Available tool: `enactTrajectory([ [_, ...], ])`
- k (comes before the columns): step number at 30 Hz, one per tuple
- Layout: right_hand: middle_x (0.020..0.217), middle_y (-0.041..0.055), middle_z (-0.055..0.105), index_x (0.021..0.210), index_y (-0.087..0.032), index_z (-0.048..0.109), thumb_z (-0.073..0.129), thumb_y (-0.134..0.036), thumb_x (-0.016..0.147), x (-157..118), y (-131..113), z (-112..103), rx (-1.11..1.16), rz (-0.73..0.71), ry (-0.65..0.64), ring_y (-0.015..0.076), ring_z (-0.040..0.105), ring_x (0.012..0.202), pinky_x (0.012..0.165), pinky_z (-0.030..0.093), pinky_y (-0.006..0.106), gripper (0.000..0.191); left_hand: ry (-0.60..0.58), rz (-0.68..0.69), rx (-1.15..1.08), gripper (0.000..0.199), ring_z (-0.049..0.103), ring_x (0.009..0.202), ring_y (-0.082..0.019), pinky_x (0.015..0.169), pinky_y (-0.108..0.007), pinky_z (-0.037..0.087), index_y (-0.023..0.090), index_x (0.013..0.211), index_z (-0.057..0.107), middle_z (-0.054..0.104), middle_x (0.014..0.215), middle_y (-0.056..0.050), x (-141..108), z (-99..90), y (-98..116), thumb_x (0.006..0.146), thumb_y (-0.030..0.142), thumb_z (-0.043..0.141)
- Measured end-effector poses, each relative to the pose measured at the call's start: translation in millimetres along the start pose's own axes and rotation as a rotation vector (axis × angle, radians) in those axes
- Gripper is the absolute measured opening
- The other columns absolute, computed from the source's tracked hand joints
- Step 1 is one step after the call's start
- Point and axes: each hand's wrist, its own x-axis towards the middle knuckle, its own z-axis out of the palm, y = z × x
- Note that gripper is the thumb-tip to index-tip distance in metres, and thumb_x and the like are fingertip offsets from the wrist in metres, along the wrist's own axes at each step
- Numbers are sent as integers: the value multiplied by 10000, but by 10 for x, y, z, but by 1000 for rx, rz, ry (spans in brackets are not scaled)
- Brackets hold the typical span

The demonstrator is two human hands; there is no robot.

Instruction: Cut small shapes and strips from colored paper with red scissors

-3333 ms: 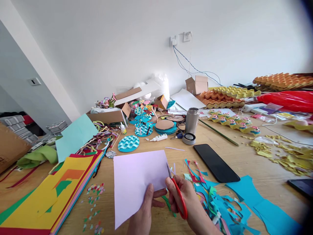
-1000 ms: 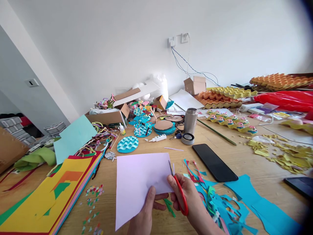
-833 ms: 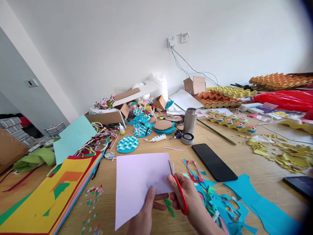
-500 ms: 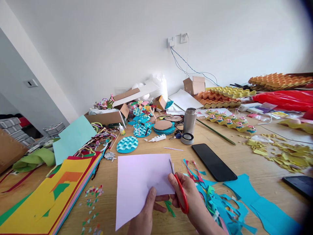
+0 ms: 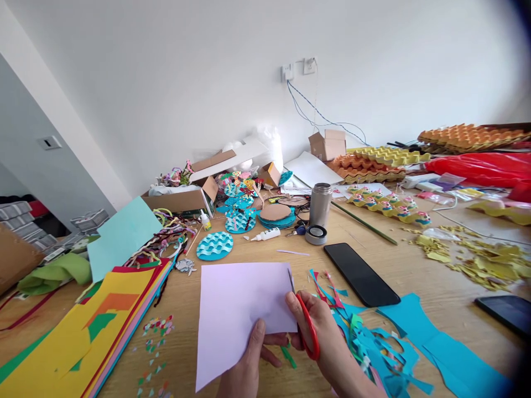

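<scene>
A light purple sheet of paper (image 5: 236, 309) is held up above the table at the bottom centre. My left hand (image 5: 251, 354) grips its lower edge, thumb on top and fingers underneath. In my right hand (image 5: 321, 326) are red-handled scissors (image 5: 310, 329), their dark blade lying along the sheet's right edge, pointing away from me. The fingers of my right hand are wrapped round the handles. A thin purple strip (image 5: 292, 252) lies on the table beyond the sheet.
Coloured paper (image 5: 120, 326) is stacked at the left. Blue scraps (image 5: 381, 354) and a black phone (image 5: 360, 273) lie right of my hands. Farther back stand a metal flask (image 5: 320, 204), a glue bottle (image 5: 266, 234), blue discs (image 5: 215, 245) and egg trays (image 5: 369, 168).
The whole view has shifted slightly. The paper's right edge sits a little differently against the scissors, while both hands keep nearly the same grip.
</scene>
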Motion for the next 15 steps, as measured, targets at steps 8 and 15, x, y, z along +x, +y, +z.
enactTrajectory([
  [8,402,-69,501,628,-215,416,632,-560,674,37,65,-7,15,3,25,66,360,260,293,239,188,410,-4,-19,-6,525,690,613,-242,472,-283,543,112,872,722,744,765,-120,-32,20,61,687,595,629],
  [15,427,-48,531,632,-206,451,623,-560,684,12,11,-3,9,-10,20,88,421,296,308,282,195,396,-13,-1,-64,511,690,611,-236,430,-269,534,110,883,727,739,859,-147,-16,39,37,677,571,653],
])
